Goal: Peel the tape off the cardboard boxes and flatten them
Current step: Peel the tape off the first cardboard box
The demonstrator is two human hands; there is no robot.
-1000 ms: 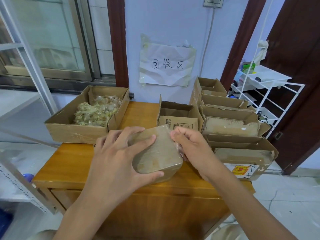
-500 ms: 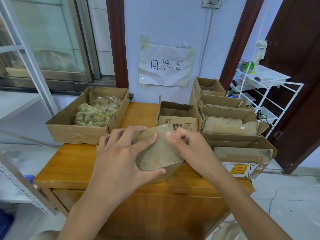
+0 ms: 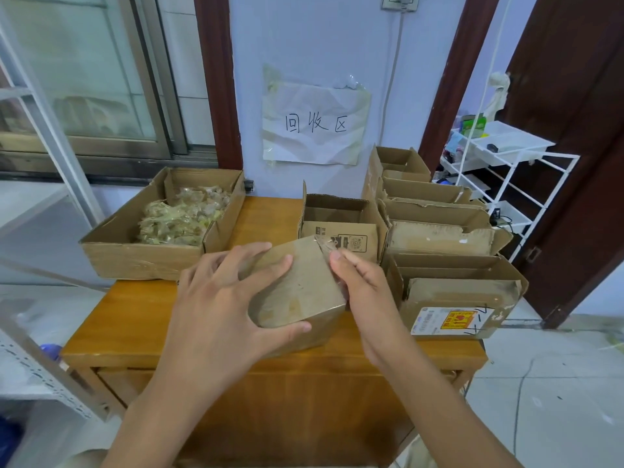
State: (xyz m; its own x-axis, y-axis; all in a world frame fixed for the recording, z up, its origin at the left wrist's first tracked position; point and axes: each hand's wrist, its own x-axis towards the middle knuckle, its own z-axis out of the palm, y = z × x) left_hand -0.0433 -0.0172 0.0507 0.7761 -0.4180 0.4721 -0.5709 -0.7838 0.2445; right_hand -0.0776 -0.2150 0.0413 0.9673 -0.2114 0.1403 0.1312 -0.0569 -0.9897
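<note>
A person's left hand (image 3: 223, 309), fingers spread and thumb hooked under the near edge, grips a small closed brown cardboard box (image 3: 297, 288) at the front of a wooden cabinet top (image 3: 135, 319). The right hand (image 3: 361, 285) pinches a strip of clear tape (image 3: 324, 246) lifting from the box's far corner. A shallow open cardboard tray (image 3: 135, 255) at left holds crumpled peeled tape (image 3: 182, 217); opened empty boxes (image 3: 439, 231) crowd the right. A handwritten paper sign (image 3: 314, 123) is taped to the pale wall behind.
</note>
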